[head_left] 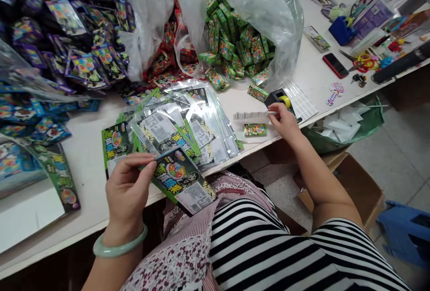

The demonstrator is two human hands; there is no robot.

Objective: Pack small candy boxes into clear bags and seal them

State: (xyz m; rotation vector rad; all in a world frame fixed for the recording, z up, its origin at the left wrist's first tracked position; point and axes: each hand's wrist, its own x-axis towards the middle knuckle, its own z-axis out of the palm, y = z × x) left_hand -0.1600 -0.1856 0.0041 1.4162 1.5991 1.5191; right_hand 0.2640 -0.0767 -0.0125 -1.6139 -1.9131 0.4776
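My left hand [129, 188] is closed on a green and black printed packet [181, 179], held above the table's front edge. My right hand [285, 121] pinches the end of a strip of clear tape [251, 115] stretched out from a black tape dispenser [280, 99]. A small green box [255, 130] lies on the table just below the tape. A fanned stack of clear printed bags [188, 125] lies between my hands.
A clear plastic sack [262, 9] at the back spills several green boxes [235, 44] and red ones [168, 58]. Dark purple packets [67, 27] pile at the left. A red phone [335, 65], scissors [363, 62] and clutter lie at right. A cardboard box [356, 188] and blue stool [408, 233] stand on the floor.
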